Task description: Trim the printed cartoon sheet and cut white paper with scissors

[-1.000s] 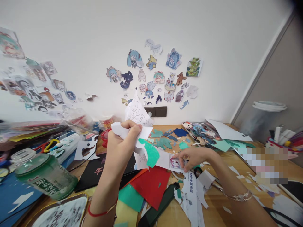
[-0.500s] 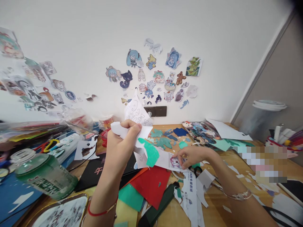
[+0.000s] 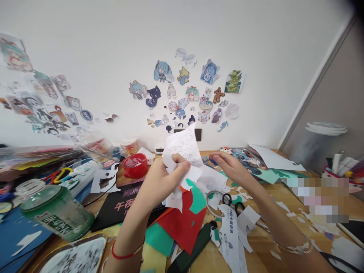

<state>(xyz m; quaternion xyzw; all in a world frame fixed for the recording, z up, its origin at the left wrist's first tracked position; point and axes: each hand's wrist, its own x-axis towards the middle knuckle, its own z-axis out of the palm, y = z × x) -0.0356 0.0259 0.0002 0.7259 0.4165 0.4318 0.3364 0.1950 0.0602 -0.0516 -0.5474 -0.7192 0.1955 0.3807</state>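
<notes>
The left hand pinches a white printed sheet between thumb and fingers, the paper standing up above the grip over the middle of the cluttered wooden table. Just to its right, the right hand hovers with fingers loosely spread, holding nothing, near the sheet's lower right edge. Scissors lie nearer, below that hand, and a red bowl sits left.
</notes>
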